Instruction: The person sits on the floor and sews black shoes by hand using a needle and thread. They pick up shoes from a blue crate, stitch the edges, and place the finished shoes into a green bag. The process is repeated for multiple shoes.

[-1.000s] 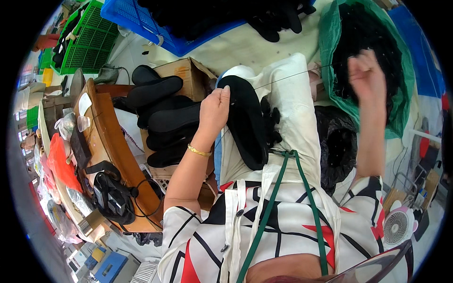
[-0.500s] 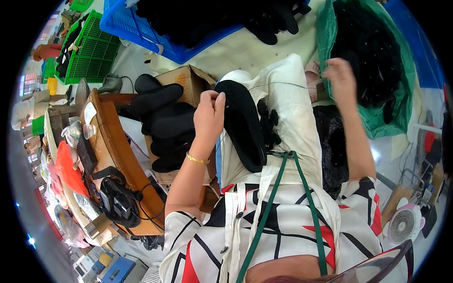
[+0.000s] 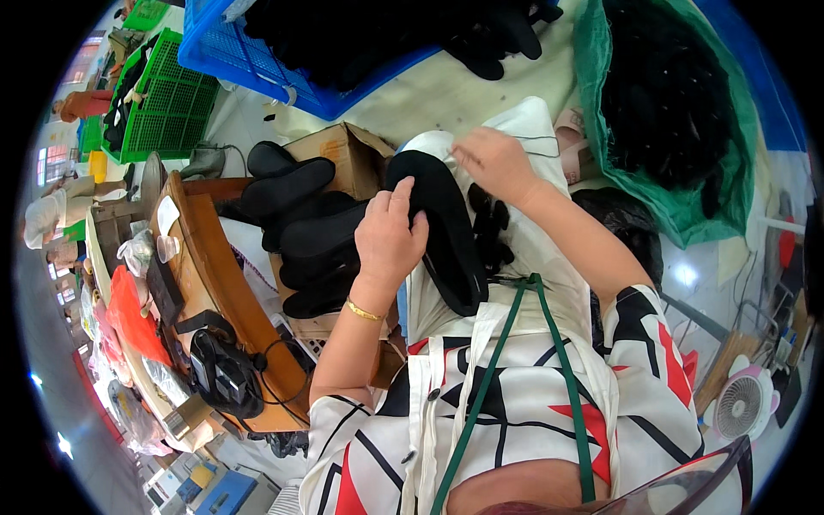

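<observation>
A black cloth shoe (image 3: 459, 249) lies along my lap, its toe away from me and its opening facing up. My left hand (image 3: 390, 232) grips its left side, with the fingertips on the upper near the toe. Just right of the toe, my right hand (image 3: 496, 163) is closed in a pinch; what sits between its fingertips is too small to make out. A thin dark thread (image 3: 536, 137) crosses the white apron (image 3: 545, 223) beyond that hand. Beside the shoe on the apron are several small black pieces (image 3: 491, 232).
Several black shoes (image 3: 322, 236) are heaped at my left by a cardboard box (image 3: 339, 159) and a wooden table (image 3: 215, 300). Ahead stands a blue crate (image 3: 335, 107) of black items. A green sack (image 3: 678, 227) of black pieces is at right, with a fan (image 3: 742, 403) nearer me.
My right hand has come left from beside the green sack to the shoe's toe. The thread, stretched from the shoe before, now lies slack. My left hand has shifted slightly along the shoe.
</observation>
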`<state>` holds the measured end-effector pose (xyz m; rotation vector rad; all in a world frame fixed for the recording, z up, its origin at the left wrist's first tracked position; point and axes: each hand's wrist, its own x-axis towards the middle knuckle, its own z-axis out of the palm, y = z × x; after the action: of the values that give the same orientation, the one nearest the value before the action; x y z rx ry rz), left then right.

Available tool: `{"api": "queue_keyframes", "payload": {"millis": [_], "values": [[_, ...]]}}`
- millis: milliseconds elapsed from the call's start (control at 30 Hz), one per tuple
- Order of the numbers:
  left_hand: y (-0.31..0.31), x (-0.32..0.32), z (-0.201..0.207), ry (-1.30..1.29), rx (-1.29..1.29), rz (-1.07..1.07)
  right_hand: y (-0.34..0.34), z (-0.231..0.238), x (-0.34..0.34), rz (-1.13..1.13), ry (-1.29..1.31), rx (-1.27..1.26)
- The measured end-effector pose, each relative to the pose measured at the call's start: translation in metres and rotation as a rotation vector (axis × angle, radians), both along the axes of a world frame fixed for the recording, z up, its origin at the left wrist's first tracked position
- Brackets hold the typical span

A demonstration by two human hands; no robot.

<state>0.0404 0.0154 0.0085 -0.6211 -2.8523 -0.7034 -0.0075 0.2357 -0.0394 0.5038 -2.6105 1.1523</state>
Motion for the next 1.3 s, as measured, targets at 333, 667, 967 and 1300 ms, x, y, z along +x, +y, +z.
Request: {"api": "queue_keyframes", "payload": {"millis": [333,667,967,1300], "values": [[0.006,-0.006,-0.028,-0.154,0.265,0.076,-0.068,0.021,0.014,0.1,-0.613,-1.455],[0.01,-0.001,-0.031,-0.004,0.138,-0.02,-0.056,0.038,0.065,0.03,-0.409,-1.105],[0.001,-0.03,0.016,0.19,0.014,-0.375,-0.051,0.081,0.078,0.037,-0.278,-1.075],[0.012,0.02,-0.019,-0.093,-0.075,-0.58,-0.037,0.057,0.142,0.051,-0.398,-0.928]]}}
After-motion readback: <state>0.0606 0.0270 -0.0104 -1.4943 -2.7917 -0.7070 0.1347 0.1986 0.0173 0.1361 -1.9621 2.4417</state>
